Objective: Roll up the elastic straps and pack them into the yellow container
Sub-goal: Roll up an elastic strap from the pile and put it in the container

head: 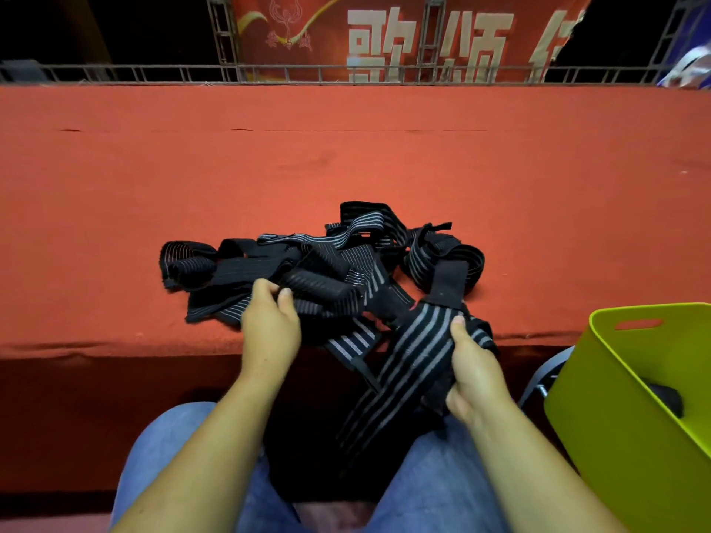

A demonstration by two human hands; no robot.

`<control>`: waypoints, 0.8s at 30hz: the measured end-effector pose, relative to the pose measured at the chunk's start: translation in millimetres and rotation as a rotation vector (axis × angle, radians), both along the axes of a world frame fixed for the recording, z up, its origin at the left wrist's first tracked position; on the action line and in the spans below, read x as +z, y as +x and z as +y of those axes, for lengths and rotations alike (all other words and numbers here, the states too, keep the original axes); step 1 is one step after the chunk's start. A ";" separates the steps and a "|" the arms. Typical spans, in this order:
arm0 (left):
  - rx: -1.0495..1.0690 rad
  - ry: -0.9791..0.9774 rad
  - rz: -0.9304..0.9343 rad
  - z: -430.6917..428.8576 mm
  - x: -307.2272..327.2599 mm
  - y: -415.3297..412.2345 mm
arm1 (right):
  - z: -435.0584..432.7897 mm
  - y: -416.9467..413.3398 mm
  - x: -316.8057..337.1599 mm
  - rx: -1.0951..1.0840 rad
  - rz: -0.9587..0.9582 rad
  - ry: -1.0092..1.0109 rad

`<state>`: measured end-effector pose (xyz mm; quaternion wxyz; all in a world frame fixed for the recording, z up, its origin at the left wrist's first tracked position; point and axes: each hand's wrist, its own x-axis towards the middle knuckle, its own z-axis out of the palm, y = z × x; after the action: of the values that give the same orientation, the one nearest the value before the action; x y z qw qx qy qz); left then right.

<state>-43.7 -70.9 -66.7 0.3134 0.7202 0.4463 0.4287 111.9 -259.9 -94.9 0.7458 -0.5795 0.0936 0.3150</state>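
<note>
While the right hand (475, 375) curled its fingers (456, 403) round one striped strap (408, 363) and the left hand (271, 328) pinched the tangled pile (327, 263) on the tabletop (346, 155), a tug could have dragged others off; the yellow container (635, 417) stood near right.

The elastic straps (331, 271) are black with thin grey stripes. The tabletop (346, 159) is covered in red-orange felt. The container (631, 417) is yellow-green. The banner (384, 32) is red with pale characters.

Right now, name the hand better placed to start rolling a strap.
Right. The right hand grips a striped strap, beside the yellow container; the left hand only reaches into the tangled pile.
</note>
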 end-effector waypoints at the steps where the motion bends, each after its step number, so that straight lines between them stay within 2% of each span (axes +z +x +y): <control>1: 0.029 -0.041 0.001 6.0 2.0 -4.1 | -3.1 2.3 2.2 0.002 -0.011 -0.017; 3: 0.012 -0.158 -0.030 13.4 5.9 -8.3 | -5.2 4.9 1.4 0.038 -0.043 -0.032; 6: -0.171 -0.411 -0.319 2.6 13.4 -2.8 | -3.4 -1.7 -0.6 0.090 -0.065 -0.005; 8: -0.338 -0.425 -0.445 -9.5 15.3 1.4 | -3.0 -7.4 -0.7 0.110 -0.074 0.004; 11: -0.581 -0.238 -0.286 -27.8 8.1 7.6 | -5.0 -12.6 2.2 0.158 -0.036 0.080; 15: -0.778 -0.051 0.197 -39.7 -6.8 20.6 | -10.9 -17.8 8.8 0.274 0.020 0.190; 17: -0.800 -0.022 0.344 -39.9 -12.8 26.8 | -14.3 -17.0 11.8 0.333 0.017 0.220; 24: -0.736 0.138 0.321 -25.9 -20.1 32.9 | -18.4 -17.0 19.7 0.364 -0.075 0.190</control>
<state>-10.9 -96.8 -86.8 0.3230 0.9090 0.1723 0.1991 94.9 -278.2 -75.2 0.7307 -0.5253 -0.0705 0.4302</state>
